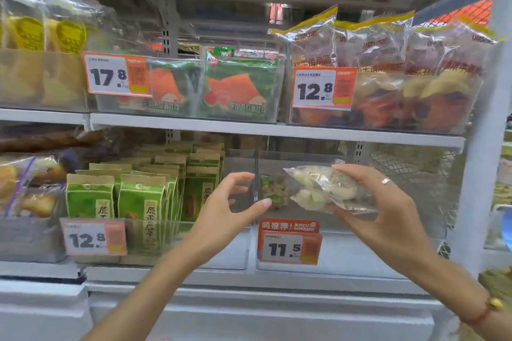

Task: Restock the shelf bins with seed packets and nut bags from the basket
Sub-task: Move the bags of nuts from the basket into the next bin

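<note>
My right hand (385, 202) grips a clear nut bag (327, 188) by its right end, held level in front of the clear right bin (360, 252) on the lower shelf. That bin carries an 11.5 price tag (289, 246), and another nut bag (274, 191) lies far back inside it. My left hand (230, 205) hovers open with spread fingers just left of the held bag, at the divider between the bins, holding nothing. Several green seed packets (138, 196) stand upright in the left bin (221, 252), tagged 12.8. The basket is out of view.
The upper shelf (235, 126) holds bins of watermelon-print toast packs (235, 88) and bagged bread (388, 72) close above my hands. Pastry bags (25, 185) fill the bin at far left. A white upright post (479, 147) bounds the right side.
</note>
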`<state>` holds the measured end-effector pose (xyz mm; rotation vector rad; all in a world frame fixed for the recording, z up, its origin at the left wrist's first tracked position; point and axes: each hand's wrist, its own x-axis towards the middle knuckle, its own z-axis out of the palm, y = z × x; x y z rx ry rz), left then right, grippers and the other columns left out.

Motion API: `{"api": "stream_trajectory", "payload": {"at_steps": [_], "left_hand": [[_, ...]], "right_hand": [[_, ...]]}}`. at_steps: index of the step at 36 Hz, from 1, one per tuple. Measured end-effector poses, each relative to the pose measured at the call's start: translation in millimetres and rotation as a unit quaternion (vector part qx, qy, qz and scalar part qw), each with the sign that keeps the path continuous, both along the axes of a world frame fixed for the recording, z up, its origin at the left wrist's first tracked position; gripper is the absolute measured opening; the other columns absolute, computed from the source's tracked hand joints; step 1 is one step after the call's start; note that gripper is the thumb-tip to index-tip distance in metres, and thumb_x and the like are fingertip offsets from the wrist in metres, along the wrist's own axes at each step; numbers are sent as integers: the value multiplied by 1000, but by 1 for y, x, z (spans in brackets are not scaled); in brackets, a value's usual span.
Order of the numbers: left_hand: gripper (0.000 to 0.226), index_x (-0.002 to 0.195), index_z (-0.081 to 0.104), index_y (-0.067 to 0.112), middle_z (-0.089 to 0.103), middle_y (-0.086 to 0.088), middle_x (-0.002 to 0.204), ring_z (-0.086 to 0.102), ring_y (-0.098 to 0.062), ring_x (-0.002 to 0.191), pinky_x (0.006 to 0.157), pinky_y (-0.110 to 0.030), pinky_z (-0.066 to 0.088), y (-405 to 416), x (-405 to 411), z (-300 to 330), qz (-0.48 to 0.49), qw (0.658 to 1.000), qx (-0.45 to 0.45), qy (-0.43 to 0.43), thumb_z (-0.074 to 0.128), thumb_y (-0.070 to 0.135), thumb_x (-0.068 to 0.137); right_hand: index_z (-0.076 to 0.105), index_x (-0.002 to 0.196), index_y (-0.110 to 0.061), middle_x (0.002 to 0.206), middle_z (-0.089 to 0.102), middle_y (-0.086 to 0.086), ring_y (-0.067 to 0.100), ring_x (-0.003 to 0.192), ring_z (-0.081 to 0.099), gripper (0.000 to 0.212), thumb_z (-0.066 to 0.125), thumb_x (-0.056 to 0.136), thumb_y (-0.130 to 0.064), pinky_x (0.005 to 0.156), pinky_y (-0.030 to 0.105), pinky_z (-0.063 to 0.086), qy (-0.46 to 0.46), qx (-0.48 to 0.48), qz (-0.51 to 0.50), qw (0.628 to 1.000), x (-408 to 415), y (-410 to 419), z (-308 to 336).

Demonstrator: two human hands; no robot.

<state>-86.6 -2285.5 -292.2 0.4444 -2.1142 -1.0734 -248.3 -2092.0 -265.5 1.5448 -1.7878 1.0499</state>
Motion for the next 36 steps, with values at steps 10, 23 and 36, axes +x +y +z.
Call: {"api": "stream_trajectory", "payload": {"at_steps": [10,23,36], "left_hand": [[47,128,34,50,34,42,117,41,23,100,89,-18,40,-26,-45,-22,24,996,-68,-53,59,42,89],[44,111,42,61,40,46,112,40,35,95,76,-8,37,-45,-50,-33,-4,1000,-6,-13,69,39,82],[72,125,38,52,39,40,116,42,31,98,63,-1,44,-41,-46,-28,-42,999,5,-13,76,51,63]], "right_hand": [[54,131,-18,125,61,-4,15,113,57,70,82,69,-33,90,26,45,-147,231,-79,959,-84,-87,-7],[51,125,-19,127,56,1,23,115,54,72,84,66,-41,84,26,42,-287,280,-100,911,-112,-182,-46],[41,128,-17,127,55,4,27,116,53,94,92,51,-34,91,36,52,-305,322,-121,888,-110,-183,-61]]}}
